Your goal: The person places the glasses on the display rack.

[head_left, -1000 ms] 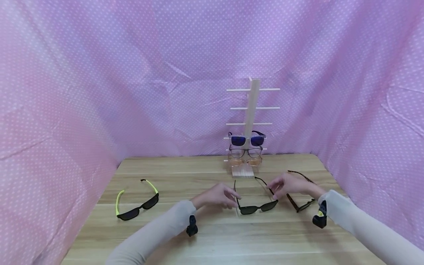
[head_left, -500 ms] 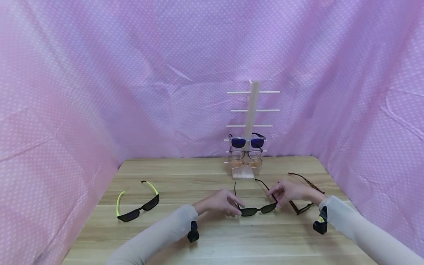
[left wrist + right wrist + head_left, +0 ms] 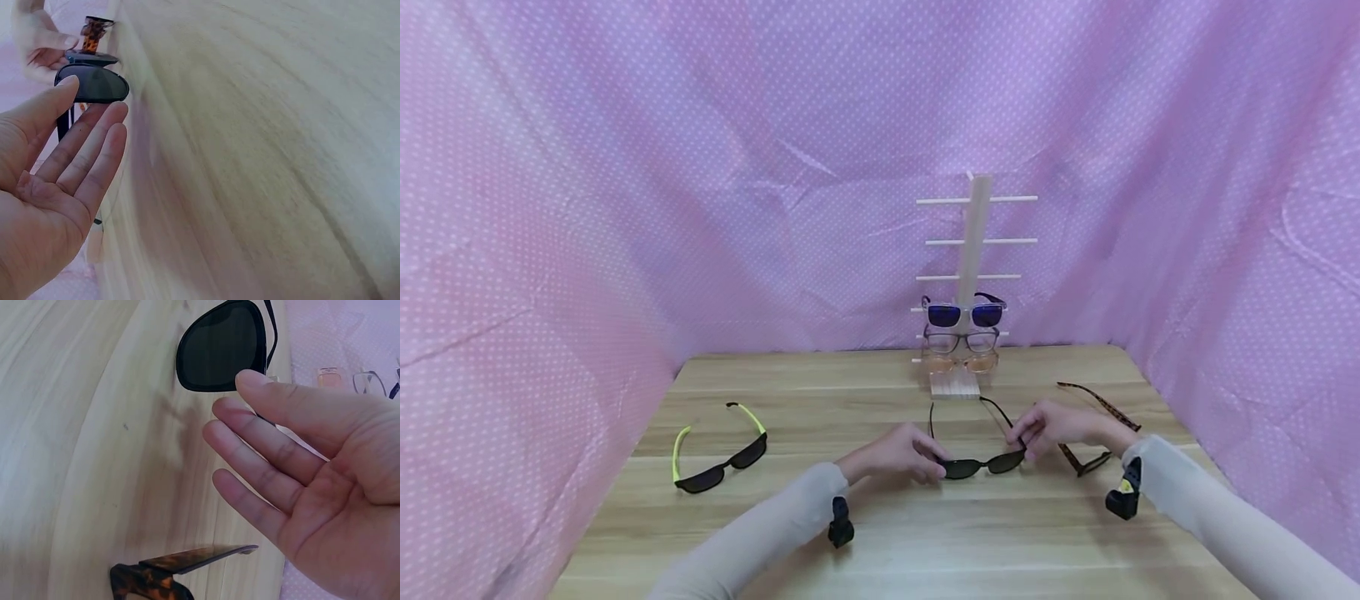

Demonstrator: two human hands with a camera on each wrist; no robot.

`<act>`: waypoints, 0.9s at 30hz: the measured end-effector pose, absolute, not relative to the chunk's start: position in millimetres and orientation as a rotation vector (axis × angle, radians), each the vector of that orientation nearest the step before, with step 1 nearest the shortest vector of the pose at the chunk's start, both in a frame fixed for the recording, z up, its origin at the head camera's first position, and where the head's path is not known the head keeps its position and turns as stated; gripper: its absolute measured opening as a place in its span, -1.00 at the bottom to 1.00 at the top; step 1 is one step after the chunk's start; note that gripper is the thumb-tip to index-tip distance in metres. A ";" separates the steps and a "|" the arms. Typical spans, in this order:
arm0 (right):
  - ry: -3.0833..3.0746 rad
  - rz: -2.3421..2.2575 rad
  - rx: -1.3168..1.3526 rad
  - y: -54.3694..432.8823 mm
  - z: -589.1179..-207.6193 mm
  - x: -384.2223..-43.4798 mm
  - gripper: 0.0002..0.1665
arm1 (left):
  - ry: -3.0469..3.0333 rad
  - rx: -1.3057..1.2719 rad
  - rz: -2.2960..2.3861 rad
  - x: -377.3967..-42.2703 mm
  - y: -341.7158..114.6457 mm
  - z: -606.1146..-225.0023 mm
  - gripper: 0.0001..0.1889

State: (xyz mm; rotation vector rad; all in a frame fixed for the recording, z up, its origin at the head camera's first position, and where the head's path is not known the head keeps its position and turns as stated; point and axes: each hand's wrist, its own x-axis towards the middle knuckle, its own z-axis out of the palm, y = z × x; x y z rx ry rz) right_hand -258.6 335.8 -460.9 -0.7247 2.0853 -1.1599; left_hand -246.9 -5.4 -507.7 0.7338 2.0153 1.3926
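Black sunglasses [image 3: 1004,462] are between my hands in the head view, dark lenses toward me and arms pointing to the back. My left hand [image 3: 901,452] pinches their left corner, its thumb against the lens [image 3: 103,86] edge in the left wrist view. At the right corner, my right hand [image 3: 1058,425] holds the frame near the hinge between thumb and forefinger; the other fingers spread below the dark lens [image 3: 220,349] in the right wrist view. Whether the frame touches the table cannot be told. Tortoiseshell glasses [image 3: 1105,406] lie under and beside my right wrist, partly hidden.
Behind the sunglasses stands a wooden display rack [image 3: 976,225] with thin pegs. White-framed sunglasses [image 3: 944,316], clear-lens glasses [image 3: 942,342] and orange-tinted glasses [image 3: 981,363] hang on its lower pegs. Black sunglasses with yellow-green arms [image 3: 703,479] lie on the wooden table [image 3: 820,375] at left.
Both hands have closed in on the corners of the black sunglasses, the left moving right onto the frame, and now grip it. The head view has shifted slightly.
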 end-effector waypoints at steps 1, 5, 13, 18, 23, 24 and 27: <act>2.093 -1.156 -0.726 336.0 -460.6 -259.3 -0.53 | 2.021 0.734 1.393 -247.3 -6.8 -506.5 -0.77; 2.141 -1.127 -0.720 337.7 -458.6 -261.8 -0.58 | 2.103 0.781 1.371 -252.2 -11.3 -501.7 -0.77; 2.181 -1.136 -0.684 341.2 -452.3 -272.8 -0.62 | 2.083 0.813 1.403 -265.8 -16.2 -491.5 -0.75; 2.229 -1.123 -0.649 341.9 -448.2 -277.1 -0.61 | 1.960 0.772 1.481 -273.7 -17.8 -483.4 -0.71; 2.203 -1.156 -0.612 341.7 -443.5 -277.5 -0.62 | 1.900 0.781 1.514 -280.6 -17.7 -478.0 -0.70; 2.198 -1.163 -0.606 341.8 -442.3 -277.3 -0.62 | 1.901 0.784 1.512 -281.8 -17.8 -476.8 -0.70; 2.199 -1.170 -0.617 341.9 -438.1 -277.7 -0.61 | 1.913 0.773 1.499 -285.5 -18.4 -471.9 -0.69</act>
